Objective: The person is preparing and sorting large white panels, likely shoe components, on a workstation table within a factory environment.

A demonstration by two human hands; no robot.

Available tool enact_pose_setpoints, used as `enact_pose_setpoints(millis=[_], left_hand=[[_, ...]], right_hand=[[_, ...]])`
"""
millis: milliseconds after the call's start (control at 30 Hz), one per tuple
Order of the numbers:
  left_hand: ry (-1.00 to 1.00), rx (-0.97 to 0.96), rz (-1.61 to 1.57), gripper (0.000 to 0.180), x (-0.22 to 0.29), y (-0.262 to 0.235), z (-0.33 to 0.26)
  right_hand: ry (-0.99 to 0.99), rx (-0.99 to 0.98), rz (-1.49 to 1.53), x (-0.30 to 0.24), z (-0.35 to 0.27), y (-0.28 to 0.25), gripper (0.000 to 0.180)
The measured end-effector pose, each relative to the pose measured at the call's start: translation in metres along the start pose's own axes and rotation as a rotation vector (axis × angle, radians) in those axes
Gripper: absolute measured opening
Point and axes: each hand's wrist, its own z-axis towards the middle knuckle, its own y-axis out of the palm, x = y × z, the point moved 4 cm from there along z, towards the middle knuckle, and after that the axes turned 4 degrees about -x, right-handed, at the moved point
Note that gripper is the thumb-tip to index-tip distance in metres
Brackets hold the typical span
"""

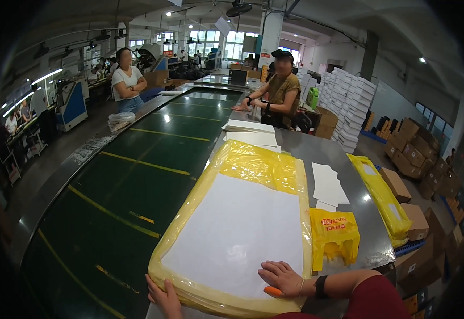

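Currently the stack of white sheets (237, 234), wrapped in yellow plastic film, lies flat on the steel table (343, 159) beside the green conveyor (136, 175). Left hand (164, 297) grips its near edge, fingers curled over. Right hand (281, 277) rests open and flat on top, an orange tool (272, 291) under it.

Both forearms are bare; the right hand (281, 276) has a thin bracelet and a black band at the wrist, with a dark red garment beside the forearm. The left hand (164, 299) wears nothing visible
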Motion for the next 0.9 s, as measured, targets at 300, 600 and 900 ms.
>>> enact_pose_setpoints(millis=[300, 600, 900], left_hand=[[0.01, -0.005, 0.007, 0.064, 0.0001, -0.0007, 0.0002], [-0.004, -0.011, 0.005, 0.063, 0.0031, -0.0024, -0.0006], [-0.03, -0.019, 0.006, 0.064, 0.0053, -0.0034, -0.0005]], right_hand=[[-0.001, -0.006, -0.004, 0.0014, -0.0004, 0.002, 0.064], [0.004, -0.006, -0.002, 0.0008, -0.0003, 0.0021, 0.064], [-0.001, -0.003, 0.0, 0.0003, 0.0001, 0.0016, 0.063]])
